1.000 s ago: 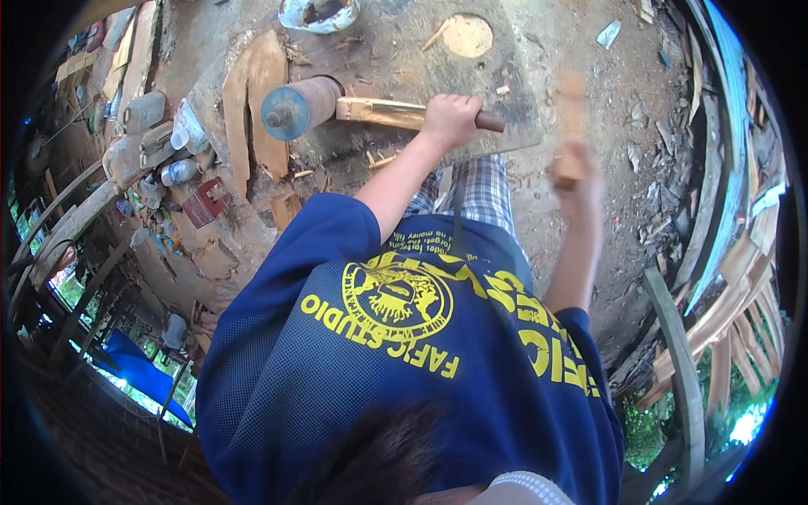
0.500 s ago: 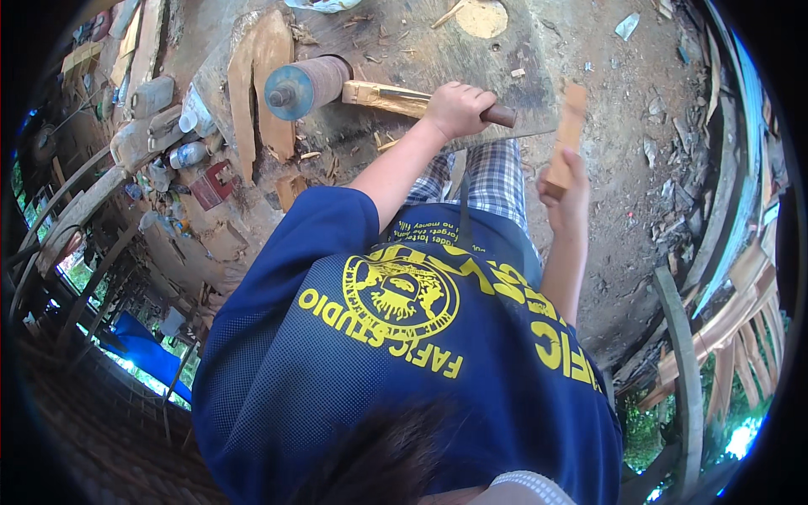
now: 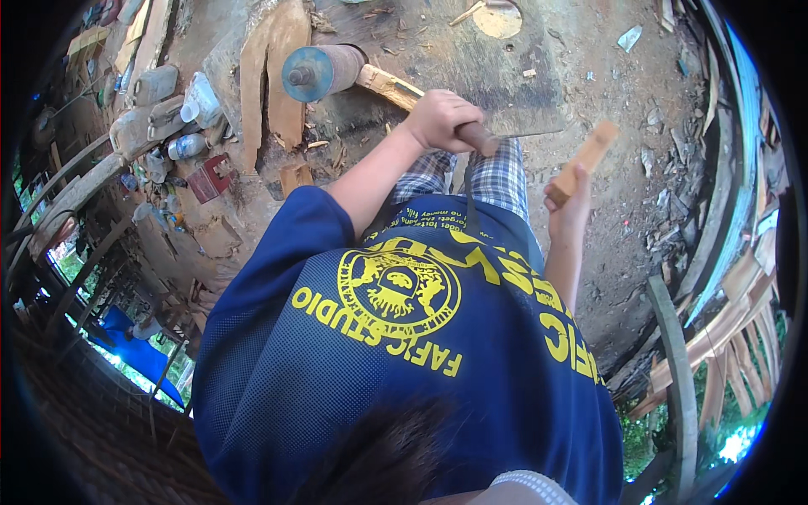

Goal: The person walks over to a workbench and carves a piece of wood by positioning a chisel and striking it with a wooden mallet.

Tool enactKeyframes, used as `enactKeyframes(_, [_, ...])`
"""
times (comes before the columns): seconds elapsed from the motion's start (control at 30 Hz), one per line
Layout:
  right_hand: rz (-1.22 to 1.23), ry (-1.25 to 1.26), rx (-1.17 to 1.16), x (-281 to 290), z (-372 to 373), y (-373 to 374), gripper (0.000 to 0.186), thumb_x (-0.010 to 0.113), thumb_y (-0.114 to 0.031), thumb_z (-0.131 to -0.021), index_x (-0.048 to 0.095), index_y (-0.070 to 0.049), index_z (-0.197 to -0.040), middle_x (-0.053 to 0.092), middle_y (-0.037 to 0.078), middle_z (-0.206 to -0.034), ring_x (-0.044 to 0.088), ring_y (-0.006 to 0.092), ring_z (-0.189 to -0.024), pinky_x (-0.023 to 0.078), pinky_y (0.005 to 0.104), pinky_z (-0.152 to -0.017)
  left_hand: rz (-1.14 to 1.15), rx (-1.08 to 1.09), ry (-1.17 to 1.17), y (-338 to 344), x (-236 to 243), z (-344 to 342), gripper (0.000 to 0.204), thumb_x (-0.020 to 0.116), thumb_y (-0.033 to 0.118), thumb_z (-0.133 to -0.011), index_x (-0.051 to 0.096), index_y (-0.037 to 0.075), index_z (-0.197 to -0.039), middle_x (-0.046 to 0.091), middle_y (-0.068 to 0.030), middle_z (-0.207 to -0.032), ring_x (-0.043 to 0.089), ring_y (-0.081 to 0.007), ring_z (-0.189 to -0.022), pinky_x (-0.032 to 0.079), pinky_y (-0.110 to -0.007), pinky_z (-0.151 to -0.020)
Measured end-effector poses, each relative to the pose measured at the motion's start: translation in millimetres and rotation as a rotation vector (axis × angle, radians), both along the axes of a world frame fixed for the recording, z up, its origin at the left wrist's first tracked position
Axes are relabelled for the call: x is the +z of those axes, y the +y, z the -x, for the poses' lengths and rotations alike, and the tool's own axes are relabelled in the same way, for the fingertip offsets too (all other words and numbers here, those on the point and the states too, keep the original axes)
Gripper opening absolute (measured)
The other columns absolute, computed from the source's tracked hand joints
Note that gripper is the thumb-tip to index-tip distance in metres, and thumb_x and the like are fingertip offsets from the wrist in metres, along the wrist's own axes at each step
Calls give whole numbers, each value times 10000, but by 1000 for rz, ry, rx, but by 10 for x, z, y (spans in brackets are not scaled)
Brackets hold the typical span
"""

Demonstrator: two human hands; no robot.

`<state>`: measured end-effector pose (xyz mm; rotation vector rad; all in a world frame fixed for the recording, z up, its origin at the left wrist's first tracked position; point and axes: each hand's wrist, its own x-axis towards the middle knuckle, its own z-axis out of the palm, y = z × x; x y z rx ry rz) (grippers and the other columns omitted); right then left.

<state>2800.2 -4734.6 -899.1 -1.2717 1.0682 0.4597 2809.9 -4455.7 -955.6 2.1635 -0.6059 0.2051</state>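
My left hand is closed around a chisel, whose rounded brown handle sticks out to the right of the fist. The chisel's dark shaft runs up-left along a pale piece of wood; its tip is hard to make out. That wood reaches from beside a brown roller with a blue end down to my left hand, which hides its near end. Off to the right, my right hand grips the lower end of a squared wooden block, held tilted up and to the right, apart from the chisel.
A worn board with a round pale patch lies ahead, scattered with chips. Split planks stand left of the roller. Plastic bottles and a red box lie farther left. Leaning slats line the right.
The wooden block in my right hand has tilted farther right and dropped a little. My left hand has shifted slightly left, and the chisel handle now points more downward.
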Motion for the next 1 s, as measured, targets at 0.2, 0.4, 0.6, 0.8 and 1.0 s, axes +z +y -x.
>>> enactKeyframes(0.2, [278,-137,905,9,265,515,469,662,-403,-857,512,-19,-1081,649,130,-818,667,285,-750,513,387,-642,108,13,-31,340,298,409,277,787,182,-574,605,103,-766,644,-70,-720,649,-277,-665,496,-367,-603])
enactKeyframes(0.4, [808,-275,1286,-432,444,1031,647,684,-460,-816,408,16,-1155,649,306,-952,628,488,-947,497,526,-827,444,367,-109,662,528,1131,139,664,-2,-714,590,89,-789,632,-64,-764,623,-203,-682,502,-324,-644])
enactKeyframes(0.6, [810,-290,1344,-704,475,1058,674,676,-440,-816,389,30,-1205,601,333,-1079,601,475,-1026,492,514,-879,638,785,153,918,661,1799,123,618,2,-795,610,37,-912,665,-69,-851,647,-151,-804,518,-291,-723])
enactKeyframes(0.8, [848,-567,1300,-1270,502,863,714,661,-396,-824,379,5,-1343,489,307,-1281,496,455,-1183,436,484,-977,-217,740,876,935,416,1684,738,680,285,-754,387,170,-1422,679,-241,-1022,663,-390,-965,538,-473,-842])
enactKeyframes(1.0, [881,-660,1733,-720,213,2043,424,584,-321,-889,532,-77,-1231,607,171,-1217,582,389,-1108,475,465,-907,-376,660,1053,721,-148,1839,989,666,243,-786,49,224,-1559,694,-199,-1036,695,-349,-900,557,-456,-801])
